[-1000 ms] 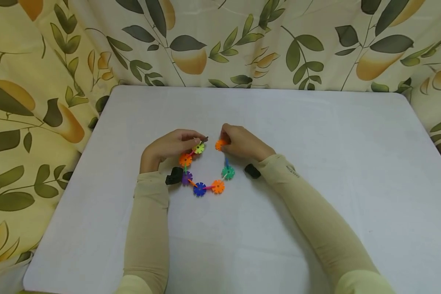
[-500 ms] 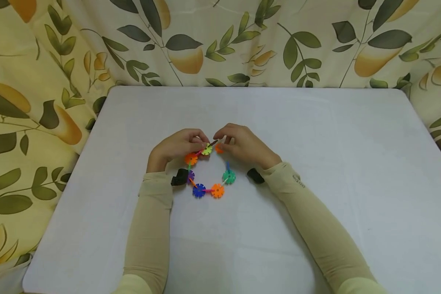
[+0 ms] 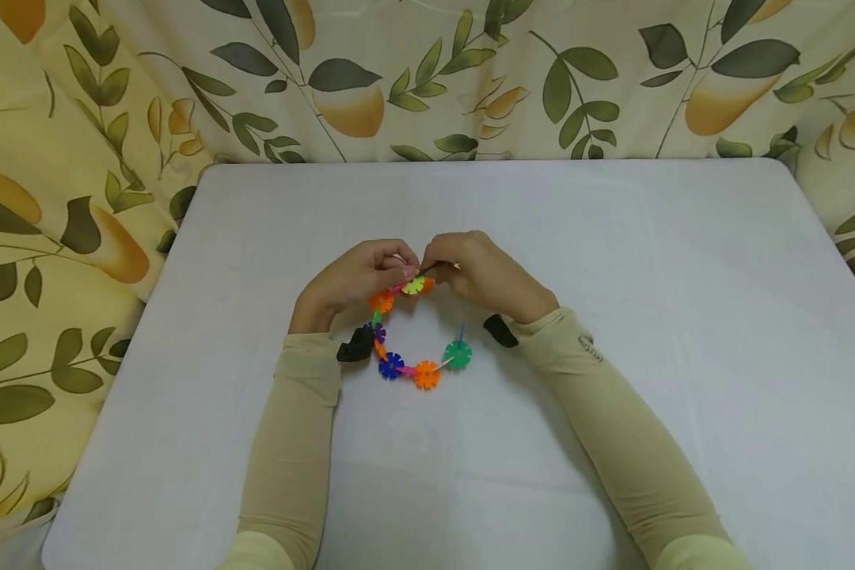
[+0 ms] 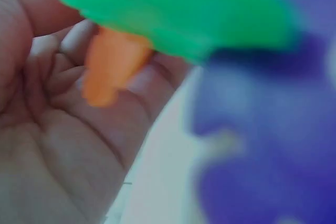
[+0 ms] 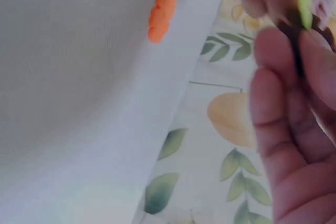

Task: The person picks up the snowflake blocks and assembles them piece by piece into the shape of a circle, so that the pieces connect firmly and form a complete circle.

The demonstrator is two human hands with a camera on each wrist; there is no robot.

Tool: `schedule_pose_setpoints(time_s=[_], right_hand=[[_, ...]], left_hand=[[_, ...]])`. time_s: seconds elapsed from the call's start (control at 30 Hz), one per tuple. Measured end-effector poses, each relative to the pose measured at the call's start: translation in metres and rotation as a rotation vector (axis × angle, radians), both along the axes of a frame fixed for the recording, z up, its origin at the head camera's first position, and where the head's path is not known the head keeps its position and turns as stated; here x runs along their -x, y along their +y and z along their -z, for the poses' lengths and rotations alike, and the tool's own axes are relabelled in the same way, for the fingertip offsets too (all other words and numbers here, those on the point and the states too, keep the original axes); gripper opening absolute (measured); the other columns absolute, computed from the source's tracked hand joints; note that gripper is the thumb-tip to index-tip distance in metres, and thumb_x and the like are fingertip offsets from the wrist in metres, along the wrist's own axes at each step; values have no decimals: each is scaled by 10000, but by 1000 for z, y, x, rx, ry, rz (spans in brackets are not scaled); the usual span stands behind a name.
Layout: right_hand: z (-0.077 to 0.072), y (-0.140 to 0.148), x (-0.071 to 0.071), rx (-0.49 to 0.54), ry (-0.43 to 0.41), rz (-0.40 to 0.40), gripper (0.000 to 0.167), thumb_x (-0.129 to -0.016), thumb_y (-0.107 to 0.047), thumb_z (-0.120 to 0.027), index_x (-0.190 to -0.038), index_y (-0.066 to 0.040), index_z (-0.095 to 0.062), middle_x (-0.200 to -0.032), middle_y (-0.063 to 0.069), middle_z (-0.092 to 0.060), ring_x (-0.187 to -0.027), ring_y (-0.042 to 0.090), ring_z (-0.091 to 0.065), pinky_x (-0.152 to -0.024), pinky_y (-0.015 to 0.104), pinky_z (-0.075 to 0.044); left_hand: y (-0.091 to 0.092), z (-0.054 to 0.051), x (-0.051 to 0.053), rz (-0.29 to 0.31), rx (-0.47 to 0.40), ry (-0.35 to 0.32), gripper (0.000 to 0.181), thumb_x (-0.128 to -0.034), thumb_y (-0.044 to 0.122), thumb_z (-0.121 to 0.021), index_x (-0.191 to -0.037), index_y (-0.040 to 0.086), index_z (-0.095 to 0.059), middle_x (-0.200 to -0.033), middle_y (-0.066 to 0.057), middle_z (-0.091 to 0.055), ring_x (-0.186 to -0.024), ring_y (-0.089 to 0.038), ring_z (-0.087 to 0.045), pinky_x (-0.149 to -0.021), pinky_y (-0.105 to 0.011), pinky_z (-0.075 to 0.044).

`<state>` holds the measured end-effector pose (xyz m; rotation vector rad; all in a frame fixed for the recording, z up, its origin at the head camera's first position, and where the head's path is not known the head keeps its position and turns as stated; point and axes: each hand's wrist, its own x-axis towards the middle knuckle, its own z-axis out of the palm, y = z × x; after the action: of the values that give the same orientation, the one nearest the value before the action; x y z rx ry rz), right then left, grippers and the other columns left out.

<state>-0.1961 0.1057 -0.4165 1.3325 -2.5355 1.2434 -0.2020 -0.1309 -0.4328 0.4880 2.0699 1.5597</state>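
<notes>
My left hand pinches a yellow-green notched flower disc at the upper end of a curved chain of such discs. My right hand pinches a dark brown disc between thumb and finger, touching the yellow-green one. An orange disc shows partly behind them. Around the curve run an orange disc, a purple one, a dark blue one and another orange one. A green disc with a blue piece on it forms the lower right end.
The chain lies on a white-covered table. Black wrist cameras, left and right, hang near the chain. A leaf-patterned curtain borders the table's far edge and left side.
My hands have come together. The right hand has let go of its orange disc and taken hold of the dark brown one. The green end of the chain has shifted slightly right and down.
</notes>
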Motion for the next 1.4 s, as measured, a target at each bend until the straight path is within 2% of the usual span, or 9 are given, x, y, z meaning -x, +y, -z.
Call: schedule_pose_setpoints(time_s=[0.2,0.43,0.53,0.77,0.87,1.03,1.1,1.3,1.4], right_hand=[[8,0,3,92,0,53,201,-919,200,-703,-934,10,-769,-915,84,-754,-811,201,-672,-788,375,-579],[9,3,4,168,-61,58,148,-929,143,-749,-921,-1,-780,-907,65,-759,-785,188,-695,-748,325,-583],[6,5,3,129,-49,46,188,-936,175,-712,-932,-3,-773,-900,81,-744,-754,197,-665,-718,328,-561],[-10,4,-2,-64,114,12,304,-925,243,-596,-977,-5,-763,-918,87,-692,-901,226,-710,-817,383,-595],[-12,5,-1,-45,89,16,264,-944,220,-623,-964,-12,-747,-903,99,-685,-825,225,-689,-759,374,-581],[-4,9,4,72,-62,26,196,-963,174,-671,-922,-11,-720,-886,137,-699,-685,182,-651,-677,335,-542],[-2,11,5,72,-94,24,188,-969,172,-663,-926,-1,-723,-896,144,-706,-695,171,-656,-691,321,-547],[-17,12,0,-59,48,-7,181,-976,157,-664,-953,-13,-722,-880,73,-655,-755,192,-598,-697,340,-517],[-17,13,1,-25,-8,12,179,-979,139,-677,-943,-30,-725,-884,67,-671,-734,183,-622,-698,335,-520]], left_hand=[[0,-1,-2,-45,-102,17,86,-1082,29,-598,-1069,-17,-669,-846,-71,-681,-853,-317,-585,-794,-297,-495],[2,0,0,-16,-157,39,101,-1089,7,-574,-1092,-31,-668,-896,-73,-732,-848,-258,-639,-820,-311,-528],[4,-1,0,-7,-154,37,95,-1079,-6,-576,-1084,-42,-664,-901,-82,-734,-839,-228,-657,-839,-327,-542],[9,-5,0,-23,-117,28,59,-1055,-31,-605,-1054,-40,-664,-865,-90,-695,-838,-265,-677,-843,-337,-570],[9,-6,0,-21,-135,32,67,-1063,-22,-599,-1061,-36,-665,-876,-97,-709,-849,-268,-701,-842,-343,-567],[10,-4,0,-22,-180,34,82,-1073,-17,-579,-1056,-42,-656,-892,-105,-736,-839,-256,-708,-819,-342,-552],[11,-2,1,-22,-186,21,83,-1072,-29,-575,-1043,-42,-652,-893,-103,-740,-832,-247,-707,-830,-333,-561],[13,-3,2,2,-208,-1,74,-1068,-42,-585,-1028,-36,-647,-904,-125,-747,-850,-270,-730,-850,-330,-580],[13,-6,1,6,-240,5,77,-1069,-47,-572,-1027,-41,-637,-900,-137,-746,-859,-312,-743,-863,-374,-587]])
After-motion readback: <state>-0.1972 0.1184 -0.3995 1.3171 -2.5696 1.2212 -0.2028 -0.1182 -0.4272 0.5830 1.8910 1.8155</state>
